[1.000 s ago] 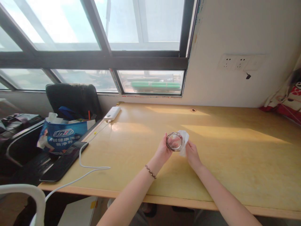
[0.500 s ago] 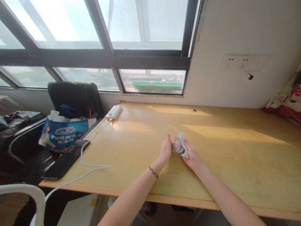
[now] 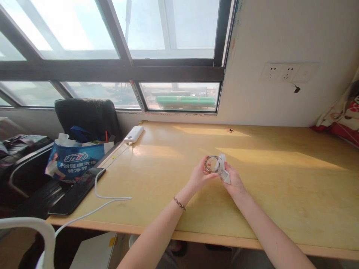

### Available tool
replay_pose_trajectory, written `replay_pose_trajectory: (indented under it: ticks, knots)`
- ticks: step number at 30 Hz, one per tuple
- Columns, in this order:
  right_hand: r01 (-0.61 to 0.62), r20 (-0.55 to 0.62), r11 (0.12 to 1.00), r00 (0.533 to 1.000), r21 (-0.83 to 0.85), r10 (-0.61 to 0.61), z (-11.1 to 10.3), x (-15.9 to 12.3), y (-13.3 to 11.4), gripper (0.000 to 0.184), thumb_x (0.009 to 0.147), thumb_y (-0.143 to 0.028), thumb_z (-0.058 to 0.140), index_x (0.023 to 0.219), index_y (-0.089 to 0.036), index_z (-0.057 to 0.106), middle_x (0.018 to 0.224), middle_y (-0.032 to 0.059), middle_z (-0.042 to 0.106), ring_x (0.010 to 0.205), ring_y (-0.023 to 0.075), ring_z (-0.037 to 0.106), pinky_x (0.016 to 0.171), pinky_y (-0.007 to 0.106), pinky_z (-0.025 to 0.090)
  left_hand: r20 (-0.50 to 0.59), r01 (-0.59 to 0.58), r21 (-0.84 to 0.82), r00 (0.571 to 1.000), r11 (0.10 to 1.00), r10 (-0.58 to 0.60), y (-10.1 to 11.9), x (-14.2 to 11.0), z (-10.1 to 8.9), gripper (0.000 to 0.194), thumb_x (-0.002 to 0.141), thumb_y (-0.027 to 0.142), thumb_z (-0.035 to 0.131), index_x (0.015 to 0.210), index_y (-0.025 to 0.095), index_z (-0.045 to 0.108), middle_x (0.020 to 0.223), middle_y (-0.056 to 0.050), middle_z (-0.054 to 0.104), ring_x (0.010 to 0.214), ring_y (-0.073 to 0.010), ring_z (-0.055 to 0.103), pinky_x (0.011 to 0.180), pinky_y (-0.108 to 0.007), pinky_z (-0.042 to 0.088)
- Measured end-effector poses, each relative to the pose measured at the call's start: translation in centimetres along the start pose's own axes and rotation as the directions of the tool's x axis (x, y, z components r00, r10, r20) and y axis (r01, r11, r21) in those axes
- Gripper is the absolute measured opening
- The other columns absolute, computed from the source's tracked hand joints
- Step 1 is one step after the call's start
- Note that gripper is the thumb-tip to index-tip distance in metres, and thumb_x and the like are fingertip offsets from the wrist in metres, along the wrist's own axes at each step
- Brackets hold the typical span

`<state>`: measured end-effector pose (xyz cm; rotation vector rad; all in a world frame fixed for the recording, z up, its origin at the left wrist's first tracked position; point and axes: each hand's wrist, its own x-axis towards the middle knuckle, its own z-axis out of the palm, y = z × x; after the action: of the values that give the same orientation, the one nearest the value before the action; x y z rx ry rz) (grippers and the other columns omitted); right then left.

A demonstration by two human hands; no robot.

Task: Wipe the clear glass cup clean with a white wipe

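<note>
Head view: both of the person's bare hands meet above the desk [image 3: 165, 175], a little right of centre. The grip of the left hand [image 3: 198, 178] is clamped on a clear glass cup [image 3: 212, 164], thumb along the near side and fingers around the left, with the round rim tilted towards the camera. The grip of the right hand [image 3: 235, 181] is closed on a crumpled white tissue [image 3: 225, 173], which lies against the right side of the cup (whether any of it reaches inside is too small to tell). A braided bracelet [image 3: 179, 204] circles the left wrist.

Near the desk's far left corner lies a white power unit [image 3: 134, 135], and a white cable [image 3: 113, 200] runs from its near end in a loose bend over the desk's left part. A flat black slab [image 3: 77, 191] overlaps the left edge. Past that edge, a blue printed bag [image 3: 78, 158] stands in front of a black chair back [image 3: 89, 116]. Behind the desk are a dark-framed window [image 3: 168, 73] and, to its right, wall sockets [image 3: 280, 72]; red-and-white patterned fabric [image 3: 344, 125] sits at the far right.
</note>
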<state>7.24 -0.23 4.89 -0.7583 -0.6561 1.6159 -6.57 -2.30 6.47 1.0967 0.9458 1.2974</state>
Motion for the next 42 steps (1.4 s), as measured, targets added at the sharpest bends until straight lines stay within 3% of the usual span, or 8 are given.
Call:
replay_pose_trajectory:
  ticks: [6,12,16,20,26,31,35,42]
  knots:
    - [-0.019,-0.016,0.999,1.0,-0.029,0.019,1.1,-1.0,-1.0,0.025,0.065,-0.036,0.069,0.081,-0.016,0.066,0.069,0.0016,0.068,0.054,0.0108,0.06,0.049,0.018,0.047,-0.014,-0.031,0.037,0.999,0.999,0.031,-0.8,0.0,0.7,0.076,0.046,0.018,0.078,0.11,0.022,0.036,0.112,-0.01,0.051,0.073,-0.0146,0.062,0.063,-0.026,0.051]
    - [0.075,0.093,0.97,0.994,-0.232,-0.055,1.6,-2.0,-1.2,0.029,0.062,-0.038,0.07,0.08,-0.015,0.066,0.068,0.0026,0.067,0.053,0.0125,0.056,0.049,0.022,0.044,-0.019,0.089,-0.076,0.996,0.993,-0.091,-0.2,-0.2,0.6,0.08,0.05,0.024,0.076,0.116,0.025,0.031,0.098,-0.005,0.056,0.059,-0.0132,0.061,0.055,-0.029,0.052]
    - [0.169,0.185,0.882,0.978,-0.44,-0.095,1.5,-2.3,-1.2,0.024,0.067,-0.036,0.066,0.079,-0.015,0.067,0.066,0.0,0.064,0.054,0.0137,0.054,0.05,0.023,0.041,-0.008,0.192,-0.168,0.981,0.967,-0.196,-0.1,-0.1,0.3,0.06,0.061,0.042,0.067,0.109,0.018,0.043,0.081,-0.005,0.061,0.054,-0.0128,0.059,0.051,-0.025,0.048]
    - [0.381,0.324,0.666,0.921,-0.641,-0.215,1.9,-2.6,-1.4,0.019,0.071,-0.033,0.062,0.081,-0.018,0.068,0.077,0.0008,0.064,0.072,0.0186,0.058,0.065,0.027,0.044,0.019,0.318,-0.348,0.943,0.882,-0.333,-0.7,0.2,0.1,0.054,0.066,0.059,0.054,0.096,0.014,0.054,0.078,-0.007,0.063,0.057,-0.0135,0.06,0.05,-0.023,0.046]
    - [0.695,0.615,0.252,0.716,-0.673,-0.331,1.8,-2.6,-1.2,0.014,0.078,-0.023,0.055,0.087,-0.021,0.066,0.086,0.0044,0.064,0.093,0.0212,0.053,0.081,0.034,0.042,0.219,0.48,-0.498,0.875,0.722,-0.431,0.1,0.2,-0.3,0.063,0.071,0.068,0.036,0.09,0.013,0.06,0.068,-0.006,0.063,0.052,-0.0144,0.057,0.047,-0.024,0.043]
    - [0.762,0.721,-0.034,0.595,-0.646,-0.354,1.4,-2.7,-1.1,0.021,0.08,-0.015,0.05,0.094,-0.023,0.063,0.083,0.0039,0.065,0.093,0.0225,0.05,0.084,0.041,0.039,0.281,0.5,-0.561,0.865,0.66,-0.416,0.3,0.4,-0.6,0.061,0.073,0.063,0.039,0.097,0.011,0.06,0.078,-0.009,0.065,0.063,-0.0168,0.059,0.054,-0.026,0.044]
    - [0.726,0.659,0.028,0.638,-0.687,-0.398,1.7,-3.0,-1.0,0.017,0.078,-0.015,0.051,0.088,-0.023,0.063,0.077,0.0042,0.063,0.09,0.0224,0.049,0.08,0.04,0.041,0.259,0.444,-0.616,0.894,0.651,-0.365,0.1,0.5,-0.5,0.053,0.076,0.058,0.041,0.096,0.013,0.06,0.084,-0.008,0.065,0.069,-0.0162,0.06,0.059,-0.025,0.045]
    - [0.535,0.369,0.399,0.828,-0.744,-0.422,2.3,-3.2,-0.7,0.013,0.074,-0.026,0.059,0.084,-0.02,0.063,0.083,0.0049,0.058,0.085,0.0208,0.051,0.074,0.032,0.044,0.305,0.42,-0.577,0.907,0.7,-0.292,0.2,0.3,0.1,0.046,0.079,0.05,0.044,0.098,0.011,0.059,0.094,-0.01,0.063,0.084,-0.018,0.059,0.07,-0.026,0.045]
